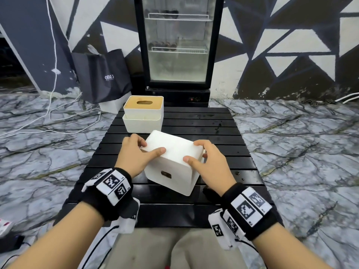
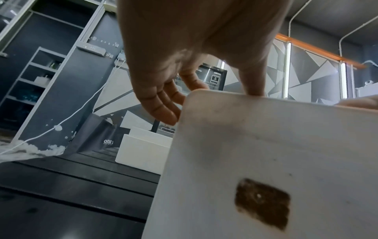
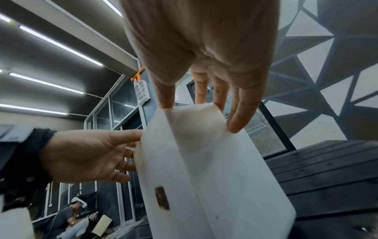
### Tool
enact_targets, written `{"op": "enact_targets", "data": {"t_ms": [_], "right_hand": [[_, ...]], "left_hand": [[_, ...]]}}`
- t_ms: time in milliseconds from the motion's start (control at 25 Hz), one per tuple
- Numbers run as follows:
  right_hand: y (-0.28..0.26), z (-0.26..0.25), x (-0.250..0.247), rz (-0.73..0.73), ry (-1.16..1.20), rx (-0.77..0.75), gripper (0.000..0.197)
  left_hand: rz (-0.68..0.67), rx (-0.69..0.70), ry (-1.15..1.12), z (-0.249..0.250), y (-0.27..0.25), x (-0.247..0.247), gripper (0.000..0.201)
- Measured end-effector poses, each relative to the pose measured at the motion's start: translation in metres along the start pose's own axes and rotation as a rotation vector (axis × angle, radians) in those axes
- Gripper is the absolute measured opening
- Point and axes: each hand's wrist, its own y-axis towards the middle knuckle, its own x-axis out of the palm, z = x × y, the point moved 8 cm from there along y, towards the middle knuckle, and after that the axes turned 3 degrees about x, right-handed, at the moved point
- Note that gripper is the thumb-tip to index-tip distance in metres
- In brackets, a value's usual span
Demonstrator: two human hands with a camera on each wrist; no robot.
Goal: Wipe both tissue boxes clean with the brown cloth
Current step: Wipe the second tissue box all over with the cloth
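Two tissue boxes: near white box (image 1: 174, 162) gripped by left hand (image 1: 134, 154) and right hand (image 1: 206, 158); wood-lidded box (image 1: 143, 113) upper centre on black slatted bench (image 1: 213, 133). Fridge (image 1: 177, 45) behind.

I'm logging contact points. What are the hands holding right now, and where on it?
Both hands hold the plain white tissue box, tilted: left hand at its upper left end, right hand at its upper right end, thumbs on top.
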Motion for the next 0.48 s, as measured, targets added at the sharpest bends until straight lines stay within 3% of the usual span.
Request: {"op": "enact_targets", "data": {"t_ms": [160, 320, 480], "right_hand": [[-0.003, 0.000, -0.001, -0.050, 0.038, -0.004, 0.058], [-0.010, 0.001, 0.002, -0.105, 0.039, 0.007, 0.070], [-0.020, 0.000, 0.005, -0.206, -0.036, 0.028, 0.093]], "left_hand": [[-0.055, -0.030, -0.088, -0.006, -0.006, -0.004, 0.063], [-0.243, -0.039, -0.119, -0.009, -0.014, -0.004, 0.116], [-0.434, -0.081, -0.057, -0.020, -0.024, -0.004, 0.144]]}}
